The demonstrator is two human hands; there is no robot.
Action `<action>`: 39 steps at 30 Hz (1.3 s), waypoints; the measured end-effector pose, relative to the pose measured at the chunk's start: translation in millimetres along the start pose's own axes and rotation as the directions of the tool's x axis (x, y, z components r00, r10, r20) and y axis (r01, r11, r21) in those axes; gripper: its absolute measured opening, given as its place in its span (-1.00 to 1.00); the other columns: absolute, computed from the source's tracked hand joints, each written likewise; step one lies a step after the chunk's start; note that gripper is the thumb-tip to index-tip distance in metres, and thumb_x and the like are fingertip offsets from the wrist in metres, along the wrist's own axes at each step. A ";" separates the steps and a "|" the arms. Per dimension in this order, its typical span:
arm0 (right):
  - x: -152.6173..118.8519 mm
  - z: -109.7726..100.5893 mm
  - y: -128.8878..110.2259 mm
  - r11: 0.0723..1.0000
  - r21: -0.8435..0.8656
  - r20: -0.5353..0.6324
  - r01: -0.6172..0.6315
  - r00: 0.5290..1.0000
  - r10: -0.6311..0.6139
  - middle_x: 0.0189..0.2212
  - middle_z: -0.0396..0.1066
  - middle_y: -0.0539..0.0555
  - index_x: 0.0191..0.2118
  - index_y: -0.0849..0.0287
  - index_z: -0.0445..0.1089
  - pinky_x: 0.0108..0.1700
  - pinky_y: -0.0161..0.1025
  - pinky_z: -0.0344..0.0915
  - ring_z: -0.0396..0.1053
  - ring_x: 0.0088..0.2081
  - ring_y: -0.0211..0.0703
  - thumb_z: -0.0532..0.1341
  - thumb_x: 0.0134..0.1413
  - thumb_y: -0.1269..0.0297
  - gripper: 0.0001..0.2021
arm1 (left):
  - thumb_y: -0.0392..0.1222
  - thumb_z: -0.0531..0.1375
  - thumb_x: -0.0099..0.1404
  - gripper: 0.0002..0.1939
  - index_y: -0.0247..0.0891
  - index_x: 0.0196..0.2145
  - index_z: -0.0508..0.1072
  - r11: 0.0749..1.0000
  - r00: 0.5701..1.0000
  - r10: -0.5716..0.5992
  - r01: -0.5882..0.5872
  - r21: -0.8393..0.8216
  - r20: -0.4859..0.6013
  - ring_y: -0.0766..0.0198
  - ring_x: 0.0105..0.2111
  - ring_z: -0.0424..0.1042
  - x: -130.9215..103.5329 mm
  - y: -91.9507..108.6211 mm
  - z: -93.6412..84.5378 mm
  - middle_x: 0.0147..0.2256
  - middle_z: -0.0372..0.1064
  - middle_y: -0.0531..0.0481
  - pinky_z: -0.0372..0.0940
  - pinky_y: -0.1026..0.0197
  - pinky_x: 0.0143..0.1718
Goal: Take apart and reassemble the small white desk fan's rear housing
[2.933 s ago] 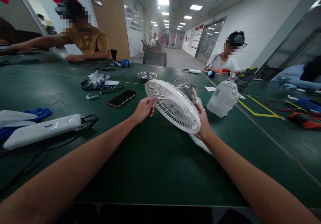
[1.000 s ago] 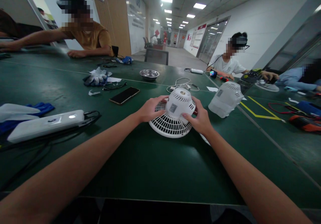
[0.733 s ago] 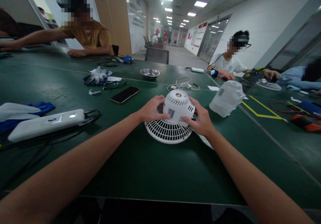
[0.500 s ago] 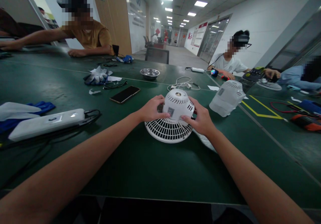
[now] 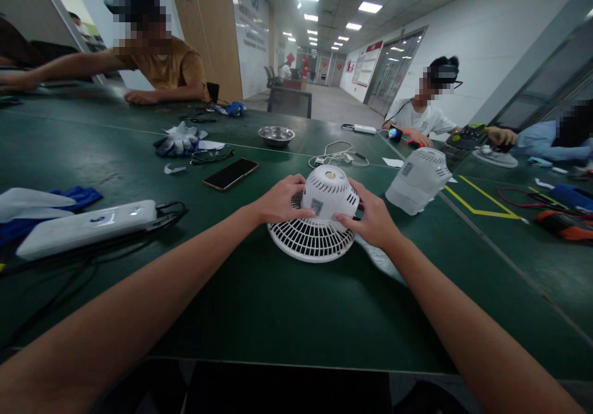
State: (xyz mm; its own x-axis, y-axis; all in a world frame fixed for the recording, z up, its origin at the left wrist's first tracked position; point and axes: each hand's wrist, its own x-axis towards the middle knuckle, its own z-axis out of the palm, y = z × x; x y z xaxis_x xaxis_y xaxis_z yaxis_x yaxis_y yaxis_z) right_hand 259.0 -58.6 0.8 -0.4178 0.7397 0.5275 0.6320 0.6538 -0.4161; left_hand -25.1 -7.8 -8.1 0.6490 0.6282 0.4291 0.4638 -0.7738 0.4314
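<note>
A white fan motor housing [image 5: 330,198] with slotted vents and a small printed label sits over a round white fan grille [image 5: 308,244] on the green table. From the left, my left hand [image 5: 288,201] is closed on the housing, thumb along its front below the label. My right hand [image 5: 370,216] grips the opposite side, its thumb also at the front and its fingers partly hidden behind. Under my right wrist lies a flat pale piece [image 5: 382,256], mostly covered. Whether the housing is joined to the grille I cannot tell.
Right of my hands stands a wrapped white housing [image 5: 419,182]. A phone [image 5: 230,174], a metal bowl [image 5: 276,136], white cable [image 5: 340,157] and gloves [image 5: 178,141] lie beyond. At left is a white power strip [image 5: 92,225]. Co-workers [image 5: 162,71] sit across the table.
The housing, grille and both hands keep nearly the same place and grip. Only a very slight shift of the whole view shows.
</note>
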 end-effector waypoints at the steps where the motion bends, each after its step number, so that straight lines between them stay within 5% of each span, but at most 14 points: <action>1: -0.8 0.2 0.3 1.000 -0.012 -0.006 0.002 1.000 -0.002 0.33 0.37 0.29 0.44 0.09 0.17 0.13 0.29 0.50 0.43 0.22 0.32 0.39 0.14 -0.01 -0.19 | 0.35 0.29 0.28 -0.33 -0.25 0.08 0.57 1.000 1.000 0.002 -0.002 0.024 0.002 -0.16 0.09 0.39 0.3 0.4 -0.2 0.08 0.40 -0.26 0.34 -0.30 0.14; 7: -2.6 4.5 -4.6 0.990 -0.140 -0.041 -0.016 0.999 0.011 0.25 0.41 0.34 0.40 0.13 0.16 0.17 0.36 0.43 0.46 0.18 0.39 0.40 0.09 -0.05 -0.16 | 0.37 0.28 0.28 -0.25 -0.30 0.16 0.49 0.995 0.999 0.037 -0.033 0.096 -0.036 -0.20 0.06 0.43 -0.8 -0.6 5.4 0.08 0.43 -0.31 0.35 -0.34 0.12; 11: -2.3 5.7 -10.9 0.989 -0.126 -0.051 -0.082 0.996 0.076 0.15 0.47 0.32 0.50 0.09 -0.06 0.08 0.39 0.44 0.52 0.05 0.43 0.42 0.01 -0.18 0.07 | 0.16 0.21 0.41 -0.19 -0.26 0.46 0.13 0.995 0.986 0.083 -0.091 -0.047 -0.145 -0.23 0.21 0.41 -3.3 -6.0 15.3 0.23 0.40 -0.36 0.29 -0.38 0.24; 16: -5.6 1.3 -13.7 0.981 0.156 0.097 -0.111 0.991 0.097 -0.25 0.57 0.07 0.54 -0.01 -0.20 -0.27 0.10 0.52 0.51 -0.41 0.03 0.38 0.10 -0.06 0.04 | 0.21 0.24 0.39 0.06 -0.06 0.56 -0.30 0.962 0.969 0.114 -0.163 -0.218 -0.219 -0.26 0.16 0.49 -3.2 -8.1 24.8 0.26 0.39 -0.35 0.35 -0.43 0.17; 19: -7.3 0.5 -14.2 0.955 0.279 0.153 -0.100 0.986 0.059 -0.38 0.51 -0.03 0.50 -0.07 -0.13 -0.42 -0.06 0.45 0.40 -0.51 -0.10 0.36 0.07 0.13 -0.03 | 0.39 0.42 0.11 0.42 -0.09 0.55 -0.40 0.953 0.956 0.190 -0.235 -0.191 -0.224 -0.44 0.26 0.36 -1.6 -3.2 30.7 0.43 0.09 -0.46 0.32 -0.46 0.21; 23: -7.9 2.3 -13.3 0.918 0.380 0.189 -0.115 0.981 0.045 -0.38 0.48 -0.05 0.49 -0.15 -0.13 -0.49 -0.17 0.38 0.38 -0.50 -0.13 0.35 0.01 0.25 -0.02 | 0.34 0.49 0.01 0.51 -0.05 0.54 -0.45 0.967 0.951 0.185 -0.221 -0.125 -0.249 -0.49 0.31 0.26 -0.1 6.1 36.0 0.52 -0.22 -0.45 0.30 -0.44 0.22; 34: -7.3 5.7 -8.8 0.836 0.522 0.225 -0.167 0.973 0.054 -0.29 0.49 -0.03 0.45 -0.17 -0.09 -0.49 -0.27 0.35 0.40 -0.45 -0.18 0.39 -0.04 0.39 0.00 | 0.24 0.49 0.02 0.26 -0.01 0.47 -0.13 0.958 0.933 0.216 -0.259 -0.120 -0.287 -0.32 0.11 0.46 1.4 9.5 33.1 0.36 0.15 -0.35 0.41 -0.32 0.06; 39: -5.5 3.9 -8.6 0.857 0.483 0.245 -0.180 0.967 0.065 -0.32 0.48 -0.06 0.46 -0.13 -0.10 -0.48 -0.30 0.33 0.41 -0.45 -0.20 0.38 -0.08 0.44 0.02 | 0.23 0.50 0.02 0.24 -0.01 0.43 -0.13 0.951 0.929 0.252 -0.289 -0.108 -0.273 -0.34 0.14 0.43 2.7 6.5 29.3 0.36 0.11 -0.37 0.41 -0.34 0.10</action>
State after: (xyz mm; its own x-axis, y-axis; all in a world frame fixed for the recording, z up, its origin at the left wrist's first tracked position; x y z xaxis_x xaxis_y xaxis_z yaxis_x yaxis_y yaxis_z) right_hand 253.3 -67.6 -1.5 -0.5234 0.7969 0.3017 0.3014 0.5044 -0.8092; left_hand -2.7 -13.6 -27.4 0.5549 0.4106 0.7235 0.1883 -0.9091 0.3715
